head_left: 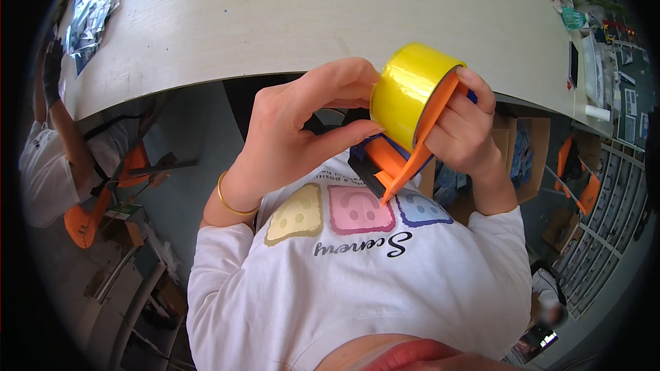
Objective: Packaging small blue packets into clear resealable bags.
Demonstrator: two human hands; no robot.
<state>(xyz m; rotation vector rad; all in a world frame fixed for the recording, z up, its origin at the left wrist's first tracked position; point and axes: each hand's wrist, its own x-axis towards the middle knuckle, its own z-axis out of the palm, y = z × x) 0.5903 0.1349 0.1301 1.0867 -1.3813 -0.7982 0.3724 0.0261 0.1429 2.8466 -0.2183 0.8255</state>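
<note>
In front of my chest, above the table's near edge, I hold an orange and blue hand-held tape dispenser (pixel 397 165) with a wide roll of yellow tape (pixel 411 88) on it. My right hand (pixel 467 127) is closed round the dispenser's right side, its fingers curled over the orange frame. From the left, my left hand (pixel 295 120) rests its bent fingertips and thumb against the roll's left edge. Whether a loose tape end lies between them cannot be made out. The dispenser's dark front end points down toward my shirt.
The pale table (pixel 330 14) spreads ahead. Silvery plastic packets (pixel 96 10) lie at its far left. Under its right side stands a cardboard box (pixel 531 158) with blue packets. On the left, another person (pixel 55 172) sits near an orange chair (pixel 82 220).
</note>
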